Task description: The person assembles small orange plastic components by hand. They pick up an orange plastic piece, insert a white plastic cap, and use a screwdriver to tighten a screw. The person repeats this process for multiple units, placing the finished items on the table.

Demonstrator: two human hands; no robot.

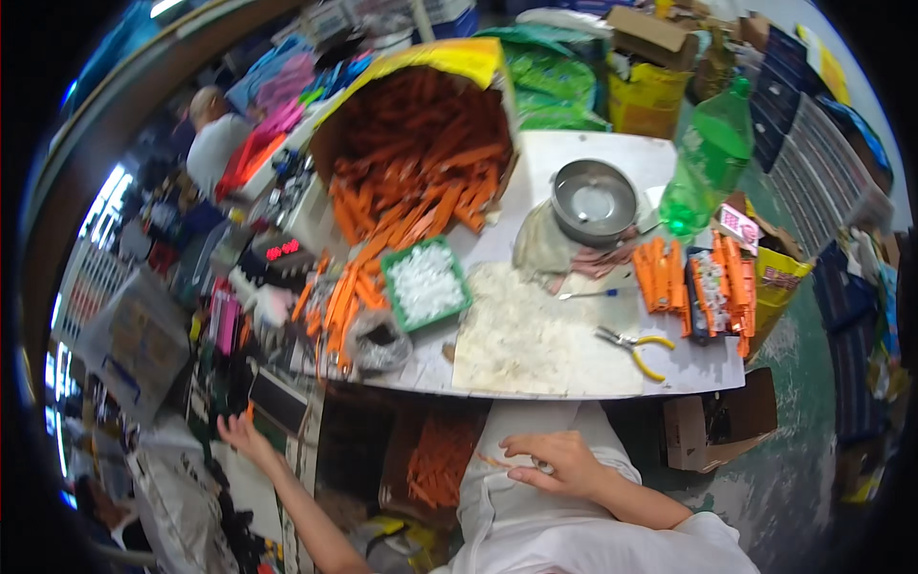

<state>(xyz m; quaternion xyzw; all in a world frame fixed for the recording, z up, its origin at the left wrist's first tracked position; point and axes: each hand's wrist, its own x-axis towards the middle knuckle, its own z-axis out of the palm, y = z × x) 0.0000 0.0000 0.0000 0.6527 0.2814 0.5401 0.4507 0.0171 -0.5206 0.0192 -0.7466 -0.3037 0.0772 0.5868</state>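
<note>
My left hand (246, 439) reaches out to the left, low beside the table, with its fingers apart. A small orange piece (251, 409) shows at its fingertips; I cannot tell whether they touch. Close by lies a dark rectangular panel with a pale frame (279, 400). Over my lap, my right hand (566, 465) is curled, thumb towards fingers, around something small and pale that I cannot make out. On the table in front are yellow-handled pliers (639, 350), a screwdriver (591, 295) and a stained pale sheet (516, 335).
A large box (507, 86) spills orange plastic parts (411, 163) onto the table. Beside them stands a green tray of small white parts (426, 282). A metal bowl (595, 203), green bottle (708, 158) and stacked orange assemblies (660, 277) stand right. A person (215, 143) sits far left.
</note>
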